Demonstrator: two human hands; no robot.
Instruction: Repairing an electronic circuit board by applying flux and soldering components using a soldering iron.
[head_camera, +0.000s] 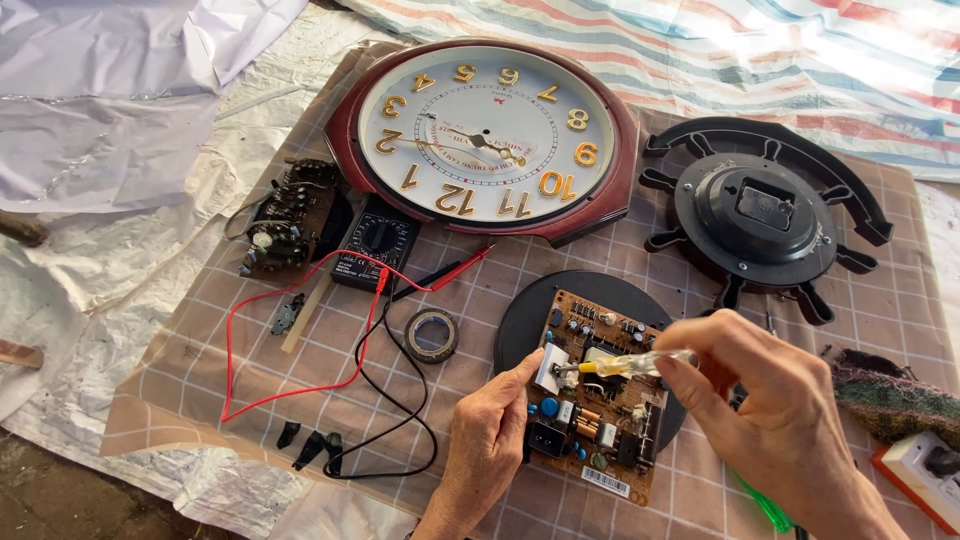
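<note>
- Head view: the left hand rests on the left edge of the brown circuit board, its fingers pressed against the board near the silver heat sink, steadying rather than clasping.
- The right hand has its fingers clenched around a clear-handled screwdriver, whose tip points toward nine o'clock and meets the heat sink.
- The board lies on a black round disc at the lower middle of the checked tabletop.
- At twelve o'clock from the board lies a red-rimmed wall clock; at two o'clock a black clock back.
- At nine o'clock sits a tape roll; beyond it, at ten o'clock, a black multimeter with red and black leads.
</note>
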